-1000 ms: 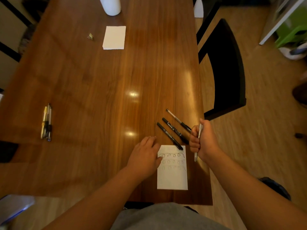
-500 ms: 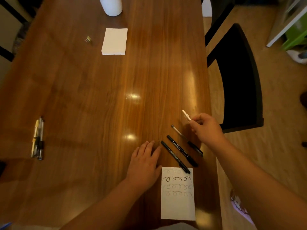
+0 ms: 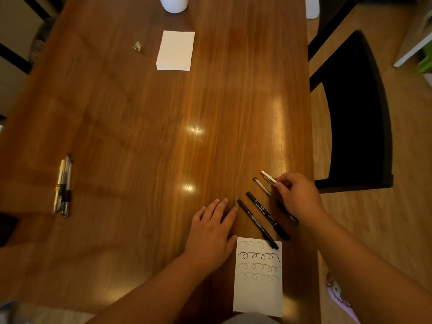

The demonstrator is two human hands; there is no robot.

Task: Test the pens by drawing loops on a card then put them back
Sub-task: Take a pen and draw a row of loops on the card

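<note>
Tabletop (image 3: 140,136) glossy. Card (image 3: 257,293) at near edge, four loop rows. My left hand (image 3: 210,232) flat, relaxed, just beside card. My right hand (image 3: 297,197) pinches white pen (image 3: 268,177) beside three laid-down pens (image 3: 266,215), near right edge. Other pens (image 3: 62,185) far left. Risk, I judge: careless release lets round barrel roll off; wrist may knock row.

Dim warm light, glare spots on the table (image 3: 163,136), wide-angle bending at edges.
</note>
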